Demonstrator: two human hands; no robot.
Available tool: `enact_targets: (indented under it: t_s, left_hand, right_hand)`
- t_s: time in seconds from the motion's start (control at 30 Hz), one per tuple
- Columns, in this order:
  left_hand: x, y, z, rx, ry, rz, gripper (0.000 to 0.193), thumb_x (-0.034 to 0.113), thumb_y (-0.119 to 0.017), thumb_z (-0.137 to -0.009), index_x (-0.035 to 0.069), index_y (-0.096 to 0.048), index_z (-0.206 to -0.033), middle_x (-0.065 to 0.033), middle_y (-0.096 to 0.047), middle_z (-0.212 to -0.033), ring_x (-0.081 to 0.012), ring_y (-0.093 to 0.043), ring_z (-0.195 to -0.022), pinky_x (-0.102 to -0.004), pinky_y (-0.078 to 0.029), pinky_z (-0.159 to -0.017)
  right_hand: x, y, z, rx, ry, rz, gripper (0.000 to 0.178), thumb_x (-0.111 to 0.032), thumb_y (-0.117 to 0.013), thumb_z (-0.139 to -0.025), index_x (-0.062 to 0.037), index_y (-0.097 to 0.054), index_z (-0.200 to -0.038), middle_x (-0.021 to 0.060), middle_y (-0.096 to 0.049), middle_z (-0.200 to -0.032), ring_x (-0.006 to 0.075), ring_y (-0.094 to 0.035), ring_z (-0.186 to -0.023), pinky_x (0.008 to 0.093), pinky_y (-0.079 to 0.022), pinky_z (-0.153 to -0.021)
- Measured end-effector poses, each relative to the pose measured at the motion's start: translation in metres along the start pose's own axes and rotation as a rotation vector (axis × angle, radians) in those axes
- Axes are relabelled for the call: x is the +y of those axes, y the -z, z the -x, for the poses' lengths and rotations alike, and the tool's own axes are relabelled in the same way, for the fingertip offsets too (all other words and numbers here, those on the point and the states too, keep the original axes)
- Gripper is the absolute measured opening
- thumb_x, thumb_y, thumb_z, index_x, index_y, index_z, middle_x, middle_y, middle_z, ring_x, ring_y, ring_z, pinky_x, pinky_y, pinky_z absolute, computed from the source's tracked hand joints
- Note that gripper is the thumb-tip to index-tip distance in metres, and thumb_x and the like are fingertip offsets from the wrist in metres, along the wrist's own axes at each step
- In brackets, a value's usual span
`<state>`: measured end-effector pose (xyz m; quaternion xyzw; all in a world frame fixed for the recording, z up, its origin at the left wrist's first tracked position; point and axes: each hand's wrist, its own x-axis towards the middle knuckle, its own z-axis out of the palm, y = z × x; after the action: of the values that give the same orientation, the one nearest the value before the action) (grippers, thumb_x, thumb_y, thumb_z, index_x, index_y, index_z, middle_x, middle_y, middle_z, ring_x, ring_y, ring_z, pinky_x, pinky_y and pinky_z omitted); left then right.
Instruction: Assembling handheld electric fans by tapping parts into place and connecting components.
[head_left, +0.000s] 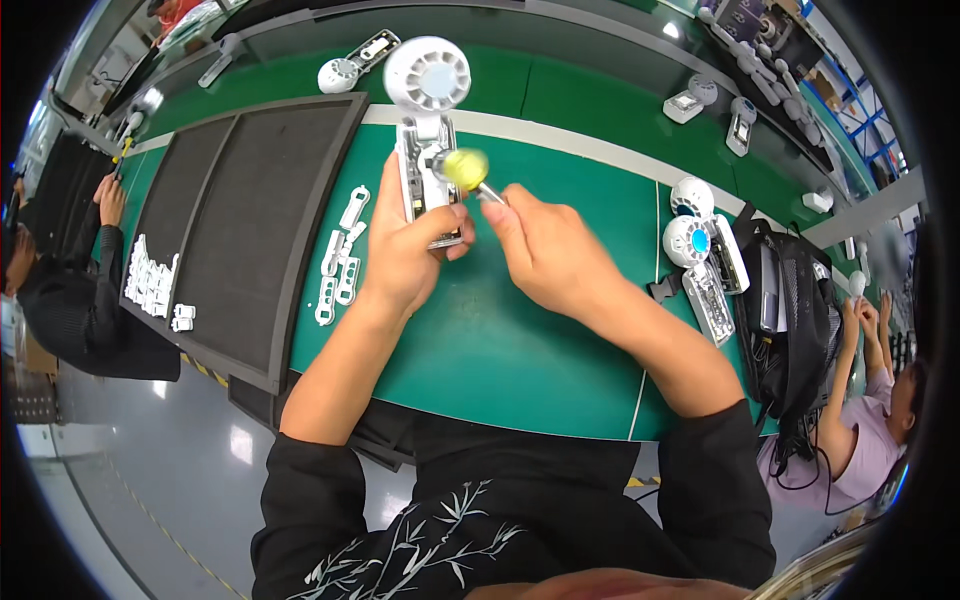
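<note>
My left hand [405, 245] is wrapped round the body of a white handheld fan [428, 75], whose round vented head points away from me. The body's casing is open and inner parts show. In my right hand [550, 245], the thumb and fingers grip the thin metal shaft of a small hammer [466, 169] with a yellow-green head. That head is smeared by motion and lies over the fan's body just below its neck; whether the two touch I cannot tell. Several white plastic frame pieces [347, 280] lie on the green mat [500, 350], left of my left hand.
A dark divided tray [255, 215] at the left holds small white parts [150, 280]. At the right lie more fans [690, 240] beside a black bag [795, 310]. Other fans [690, 100] sit on the far green strip. People work at both sides.
</note>
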<state>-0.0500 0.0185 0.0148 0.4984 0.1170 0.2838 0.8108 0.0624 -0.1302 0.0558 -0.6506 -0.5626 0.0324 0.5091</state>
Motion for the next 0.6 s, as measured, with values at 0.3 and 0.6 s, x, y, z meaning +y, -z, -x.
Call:
enact_targets:
  t_s: [0.3, 0.6]
  left_hand:
    - [0.002, -0.002, 0.003, -0.070, 0.012, 0.107, 0.051, -0.004, -0.055, -0.079, 0.007, -0.036, -0.126, -0.0088, -0.054, -0.092, -0.0152, -0.056, -0.061, -0.0264, -0.041, -0.046]
    - [0.004, 0.002, -0.001, 0.023, -0.038, -0.045, 0.044, 0.003, -0.054, -0.084, 0.006, -0.039, -0.125, -0.0113, -0.056, -0.095, -0.0165, -0.056, -0.061, -0.0281, -0.043, -0.048]
  right_hand:
    - [-0.007, -0.009, -0.004, -0.110, -0.043, 0.053, 0.027, -0.017, -0.042, -0.100, 0.0005, -0.054, -0.084, 0.0129, -0.056, -0.066, 0.0276, -0.054, -0.059, 0.0386, -0.041, -0.055]
    - [0.027, -0.009, -0.013, -0.417, -0.521, 0.202, 0.024, -0.023, -0.051, -0.097, 0.0002, -0.057, -0.092, 0.0187, -0.062, -0.091, 0.0377, -0.058, -0.081, 0.0438, -0.045, -0.068]
